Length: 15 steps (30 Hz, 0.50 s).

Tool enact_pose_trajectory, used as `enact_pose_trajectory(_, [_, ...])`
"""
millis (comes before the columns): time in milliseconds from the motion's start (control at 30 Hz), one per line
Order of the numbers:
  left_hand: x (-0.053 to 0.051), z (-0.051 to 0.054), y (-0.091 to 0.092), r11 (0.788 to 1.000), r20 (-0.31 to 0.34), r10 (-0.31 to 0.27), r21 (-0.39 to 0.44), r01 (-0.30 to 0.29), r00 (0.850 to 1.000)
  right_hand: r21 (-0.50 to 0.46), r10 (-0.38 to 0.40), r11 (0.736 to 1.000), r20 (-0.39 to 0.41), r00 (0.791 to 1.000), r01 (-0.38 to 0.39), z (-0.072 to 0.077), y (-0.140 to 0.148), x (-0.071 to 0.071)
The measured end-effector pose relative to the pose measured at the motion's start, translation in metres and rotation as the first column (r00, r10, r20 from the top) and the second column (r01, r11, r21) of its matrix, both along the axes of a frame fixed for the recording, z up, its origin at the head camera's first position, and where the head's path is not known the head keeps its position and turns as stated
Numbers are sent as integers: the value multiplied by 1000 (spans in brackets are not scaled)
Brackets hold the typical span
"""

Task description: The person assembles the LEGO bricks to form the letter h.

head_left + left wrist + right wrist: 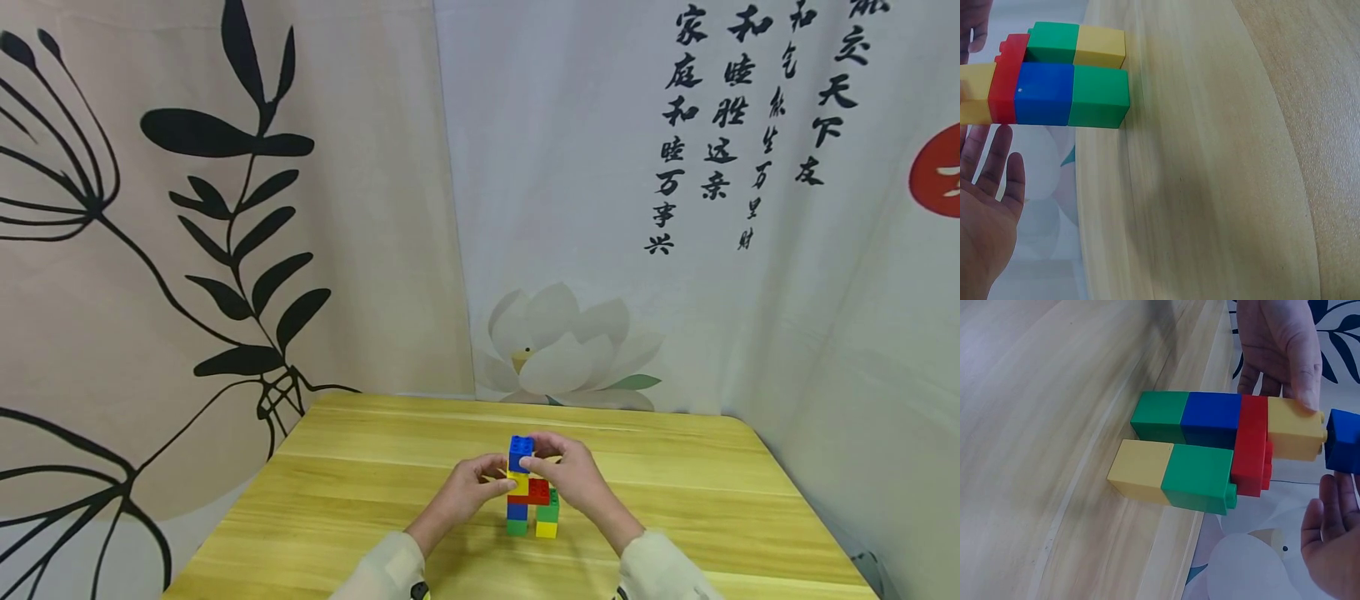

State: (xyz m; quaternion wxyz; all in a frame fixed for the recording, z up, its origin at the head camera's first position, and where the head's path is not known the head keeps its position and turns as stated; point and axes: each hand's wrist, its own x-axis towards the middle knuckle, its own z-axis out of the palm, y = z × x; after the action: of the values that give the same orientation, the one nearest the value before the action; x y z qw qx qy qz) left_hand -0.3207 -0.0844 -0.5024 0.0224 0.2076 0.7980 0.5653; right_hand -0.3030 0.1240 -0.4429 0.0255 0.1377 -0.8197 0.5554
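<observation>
On the table stands a toy block structure. Its left column has a green block [1100, 97] at the bottom, then a blue block [1045, 92]. Beside it, a yellow block [1140, 467] bears a green block [1197, 477]. A red block [1252, 444] bridges both columns. Above its left end sits an upper yellow block [1294, 428], which my left hand [467, 490] holds with thumb and fingers. My right hand [576, 473] pinches another blue block [521, 453] just above that yellow block. In the right wrist view, a narrow gap separates these two.
The wooden table [360, 492] spreads around the structure. Behind it hangs a printed cloth [390, 250] with dark plants, a lotus and writing. Another cloth [885, 350] borders the table's right side.
</observation>
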Motion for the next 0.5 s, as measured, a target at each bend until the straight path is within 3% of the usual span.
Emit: enact_pose_trajectory(500, [2,4,2,1000,-12,8,6,-8,1000,90,60,994,9,998,-61,1,2,-2])
